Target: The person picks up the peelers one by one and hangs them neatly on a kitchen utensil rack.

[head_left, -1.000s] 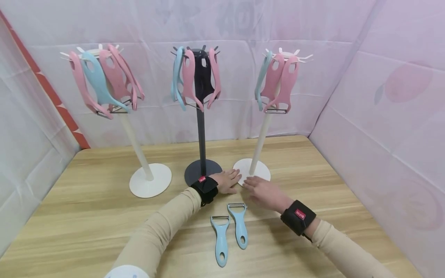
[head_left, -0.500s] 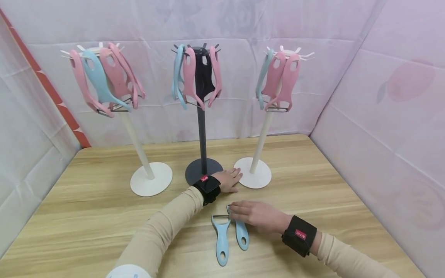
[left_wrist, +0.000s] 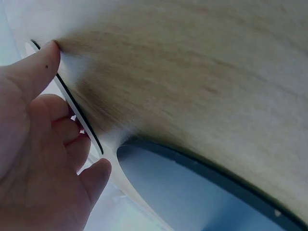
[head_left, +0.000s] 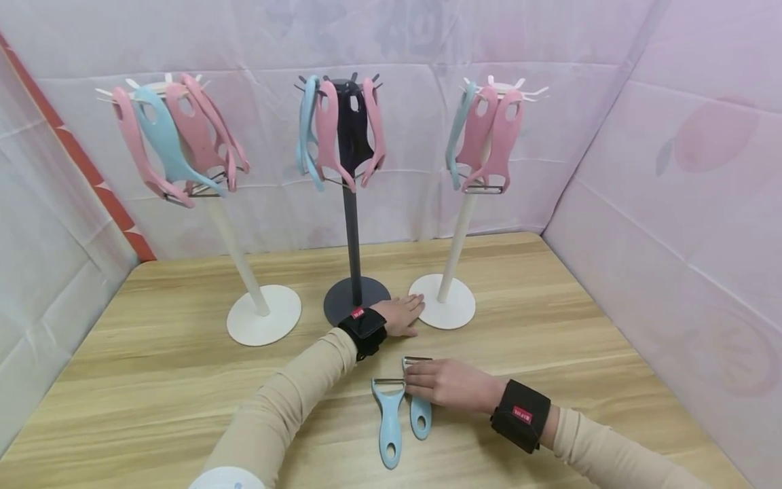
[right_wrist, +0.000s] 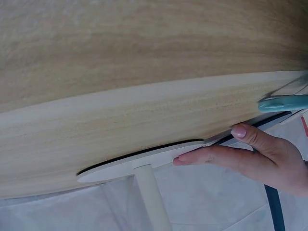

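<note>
Two light blue peelers lie side by side on the wooden table [head_left: 550,326]. My right hand [head_left: 436,382] lies over the neck of the right blue peeler [head_left: 420,411], whose metal head pokes out above the fingers. I cannot see whether the thumb pinches it. The left blue peeler [head_left: 389,421] lies free just beside my fingertips. In the right wrist view my right hand [right_wrist: 231,154] shows fairly straight fingers, with a blue peeler tip [right_wrist: 284,102] nearby. My left hand [head_left: 403,316] rests flat on the table, fingertips at the rim of the right white stand's base [head_left: 455,309].
Three tall stands hold hanging pink and blue peelers: a left white stand [head_left: 265,316], a dark middle stand [head_left: 351,295] and the right white one. The left wrist view shows the dark base [left_wrist: 202,192] beside my left hand [left_wrist: 57,144]. Pink sheets wall the table in.
My right hand left the right white stand's base, drew back to the right blue peeler and settled on it; the peeler has turned slightly. My left hand has stayed put.
</note>
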`<action>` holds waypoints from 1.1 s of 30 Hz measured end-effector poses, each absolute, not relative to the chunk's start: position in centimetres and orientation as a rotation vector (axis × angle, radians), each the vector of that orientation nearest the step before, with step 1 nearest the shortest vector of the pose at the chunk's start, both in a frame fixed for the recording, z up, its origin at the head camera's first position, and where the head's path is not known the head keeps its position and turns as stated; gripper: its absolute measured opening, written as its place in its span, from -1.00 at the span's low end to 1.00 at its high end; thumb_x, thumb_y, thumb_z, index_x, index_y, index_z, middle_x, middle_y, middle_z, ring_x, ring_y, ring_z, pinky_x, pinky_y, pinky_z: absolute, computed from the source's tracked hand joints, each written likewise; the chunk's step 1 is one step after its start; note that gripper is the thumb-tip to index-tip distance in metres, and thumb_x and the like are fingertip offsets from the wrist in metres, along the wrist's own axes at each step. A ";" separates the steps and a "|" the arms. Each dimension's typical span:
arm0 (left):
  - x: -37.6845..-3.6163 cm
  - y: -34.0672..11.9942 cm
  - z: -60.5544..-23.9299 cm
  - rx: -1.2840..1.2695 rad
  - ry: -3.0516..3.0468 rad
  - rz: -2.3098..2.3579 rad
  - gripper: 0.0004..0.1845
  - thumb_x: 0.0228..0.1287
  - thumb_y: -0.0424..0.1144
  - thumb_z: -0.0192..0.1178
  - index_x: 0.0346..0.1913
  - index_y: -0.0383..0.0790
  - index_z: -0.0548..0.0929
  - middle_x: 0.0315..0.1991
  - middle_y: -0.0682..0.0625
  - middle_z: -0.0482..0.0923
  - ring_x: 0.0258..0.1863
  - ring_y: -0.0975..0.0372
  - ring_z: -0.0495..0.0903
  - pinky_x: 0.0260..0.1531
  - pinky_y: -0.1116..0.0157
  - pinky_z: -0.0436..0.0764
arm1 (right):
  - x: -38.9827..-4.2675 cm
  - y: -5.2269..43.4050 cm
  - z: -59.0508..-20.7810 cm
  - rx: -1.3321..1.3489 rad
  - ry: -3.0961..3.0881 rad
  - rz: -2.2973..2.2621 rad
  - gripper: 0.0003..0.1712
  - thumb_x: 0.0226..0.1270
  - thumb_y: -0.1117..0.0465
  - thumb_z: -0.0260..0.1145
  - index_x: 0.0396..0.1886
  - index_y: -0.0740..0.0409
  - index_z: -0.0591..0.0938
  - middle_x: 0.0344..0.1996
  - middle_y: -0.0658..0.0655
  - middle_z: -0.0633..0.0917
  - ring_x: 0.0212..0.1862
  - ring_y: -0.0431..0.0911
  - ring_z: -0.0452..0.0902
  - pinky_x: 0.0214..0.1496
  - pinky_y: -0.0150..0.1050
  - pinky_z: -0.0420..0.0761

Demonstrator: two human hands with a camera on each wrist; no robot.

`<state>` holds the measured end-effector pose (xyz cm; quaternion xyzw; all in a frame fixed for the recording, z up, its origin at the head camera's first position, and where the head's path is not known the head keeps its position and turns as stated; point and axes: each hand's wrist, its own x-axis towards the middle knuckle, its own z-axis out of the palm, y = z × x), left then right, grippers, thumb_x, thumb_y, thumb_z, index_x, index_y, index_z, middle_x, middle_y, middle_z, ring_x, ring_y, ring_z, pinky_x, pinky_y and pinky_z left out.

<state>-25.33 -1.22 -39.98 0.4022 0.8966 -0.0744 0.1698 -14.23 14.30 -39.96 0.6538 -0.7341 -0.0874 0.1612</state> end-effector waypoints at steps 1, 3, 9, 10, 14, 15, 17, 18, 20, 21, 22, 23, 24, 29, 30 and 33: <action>-25.3 -1.2 -39.8 1.144 2.544 -0.205 -0.32 0.37 0.01 -0.09 0.41 -0.23 -0.02 0.43 -0.07 -0.15 0.39 0.21 -0.15 0.30 0.27 0.04 | -14.2 14.3 -39.9 1.866 -2.096 -0.254 -0.64 0.00 0.31 0.33 -0.11 0.11 0.63 -0.07 0.05 0.63 0.04 -0.15 0.49 0.12 -0.34 0.40; -25.2 -1.3 -39.4 1.145 2.541 -0.193 -0.32 0.37 0.00 -0.08 0.41 -0.23 0.00 0.43 -0.08 -0.14 0.39 0.20 -0.13 0.29 0.28 0.04 | -14.2 14.4 -39.8 1.862 -2.098 -0.254 -0.66 0.00 0.30 0.34 -0.14 0.10 0.64 -0.09 0.05 0.63 0.03 -0.16 0.50 0.11 -0.35 0.41; -25.1 -1.4 -39.2 1.140 2.547 -0.189 -0.32 0.37 0.00 -0.09 0.41 -0.24 -0.02 0.43 -0.08 -0.15 0.39 0.21 -0.14 0.30 0.30 0.02 | -14.5 15.1 -39.6 1.827 -2.122 -0.158 -0.63 -0.04 0.35 0.34 -0.13 0.15 0.63 -0.08 0.10 0.64 0.04 -0.10 0.51 0.10 -0.30 0.43; -25.1 -1.4 -39.2 1.139 2.546 -0.184 -0.31 0.37 0.00 -0.09 0.41 -0.24 -0.02 0.43 -0.08 -0.16 0.39 0.20 -0.15 0.30 0.30 0.02 | -14.6 15.3 -39.5 1.811 -2.142 -0.111 -0.63 -0.04 0.36 0.33 -0.13 0.17 0.63 -0.09 0.11 0.64 0.03 -0.08 0.52 0.09 -0.29 0.44; -25.1 -1.4 -39.2 1.147 2.552 -0.166 -0.31 0.36 0.00 -0.07 0.41 -0.26 0.00 0.43 -0.09 -0.14 0.39 0.19 -0.13 0.30 0.27 0.04 | -15.1 16.2 -39.2 1.711 -2.252 0.179 -0.65 -0.06 0.37 0.35 -0.17 0.23 0.63 -0.15 0.15 0.65 -0.04 -0.03 0.56 0.02 -0.28 0.50; -25.1 -1.4 -39.2 1.150 2.552 -0.167 -0.31 0.36 0.00 -0.07 0.40 -0.27 0.00 0.43 -0.10 -0.14 0.39 0.18 -0.13 0.30 0.27 0.04 | -15.2 16.5 -39.1 1.682 -2.275 0.249 -0.66 -0.07 0.37 0.36 -0.19 0.25 0.62 -0.17 0.16 0.65 -0.06 -0.03 0.56 0.00 -0.28 0.51; -25.2 -1.3 -39.3 1.156 2.556 -0.164 -0.31 0.36 0.00 -0.07 0.40 -0.27 0.01 0.42 -0.10 -0.13 0.39 0.18 -0.12 0.29 0.27 0.04 | -15.5 17.1 -39.0 1.619 -2.322 0.374 -0.67 -0.08 0.37 0.39 -0.22 0.26 0.62 -0.21 0.15 0.65 -0.11 -0.05 0.57 -0.06 -0.29 0.54; -25.2 -1.3 -39.4 1.158 2.557 -0.162 -0.32 0.36 0.00 -0.07 0.40 -0.27 0.02 0.42 -0.10 -0.13 0.39 0.18 -0.12 0.29 0.27 0.04 | -15.7 17.4 -38.8 1.587 -2.343 0.424 -0.66 -0.09 0.38 0.40 -0.22 0.26 0.61 -0.22 0.14 0.65 -0.14 -0.06 0.58 -0.09 -0.29 0.55; -25.2 -1.3 -39.5 1.160 2.554 -0.165 -0.32 0.37 0.00 -0.08 0.40 -0.28 0.01 0.42 -0.11 -0.14 0.39 0.18 -0.13 0.30 0.28 0.03 | -16.0 18.0 -38.6 1.513 -2.387 0.501 -0.66 -0.12 0.40 0.42 -0.23 0.27 0.61 -0.26 0.12 0.66 -0.20 -0.09 0.59 -0.16 -0.29 0.57; -25.2 -1.3 -39.6 1.159 2.555 -0.166 -0.32 0.37 0.00 -0.08 0.40 -0.28 0.01 0.42 -0.10 -0.14 0.39 0.18 -0.13 0.30 0.28 0.03 | -16.1 18.3 -38.5 1.469 -2.409 0.532 -0.66 -0.12 0.40 0.43 -0.24 0.27 0.61 -0.28 0.11 0.66 -0.23 -0.10 0.59 -0.19 -0.29 0.58; -25.2 -1.3 -39.7 1.159 2.553 -0.168 -0.32 0.37 0.00 -0.08 0.40 -0.28 0.00 0.43 -0.10 -0.14 0.39 0.18 -0.13 0.30 0.29 0.02 | -16.3 18.6 -38.3 1.422 -2.424 0.562 -0.65 -0.13 0.40 0.44 -0.24 0.28 0.61 -0.30 0.10 0.67 -0.25 -0.10 0.60 -0.22 -0.28 0.59; -25.2 -1.3 -39.8 1.160 2.551 -0.169 -0.32 0.37 0.00 -0.09 0.40 -0.28 0.00 0.43 -0.11 -0.15 0.39 0.18 -0.14 0.30 0.29 0.01 | -16.5 19.0 -38.2 1.374 -2.436 0.595 -0.65 -0.14 0.40 0.45 -0.25 0.30 0.62 -0.32 0.10 0.67 -0.27 -0.10 0.60 -0.25 -0.27 0.59; -25.3 -1.3 -39.9 1.161 2.552 -0.169 -0.32 0.37 0.00 -0.09 0.40 -0.28 0.00 0.43 -0.11 -0.15 0.39 0.18 -0.14 0.30 0.29 0.01 | -16.7 19.3 -38.0 1.331 -2.444 0.638 -0.65 -0.15 0.41 0.45 -0.25 0.31 0.62 -0.35 0.10 0.68 -0.29 -0.09 0.61 -0.27 -0.26 0.59; -25.3 -1.3 -39.9 1.158 2.551 -0.146 -0.32 0.37 -0.02 -0.06 0.40 -0.28 0.01 0.42 -0.11 -0.13 0.39 0.18 -0.12 0.30 0.30 0.02 | -17.7 20.7 -36.9 1.146 -2.449 0.816 -0.67 -0.13 0.43 0.44 -0.26 0.36 0.64 -0.38 0.14 0.70 -0.34 -0.06 0.63 -0.33 -0.24 0.61; -25.3 -1.3 -39.8 1.154 2.550 -0.142 -0.32 0.36 -0.02 -0.05 0.40 -0.28 0.02 0.42 -0.11 -0.13 0.39 0.18 -0.12 0.30 0.30 0.02 | -17.9 21.0 -36.7 1.119 -2.452 0.839 -0.67 -0.13 0.44 0.43 -0.26 0.37 0.65 -0.37 0.17 0.70 -0.34 -0.05 0.64 -0.33 -0.24 0.62; -25.2 -1.2 -39.7 1.139 2.540 -0.145 -0.32 0.37 -0.02 -0.06 0.40 -0.27 0.00 0.42 -0.11 -0.15 0.39 0.18 -0.14 0.30 0.31 0.01 | -18.1 21.3 -35.9 1.038 -2.437 0.862 -0.67 -0.12 0.44 0.43 -0.25 0.39 0.65 -0.34 0.22 0.70 -0.35 -0.02 0.65 -0.34 -0.24 0.62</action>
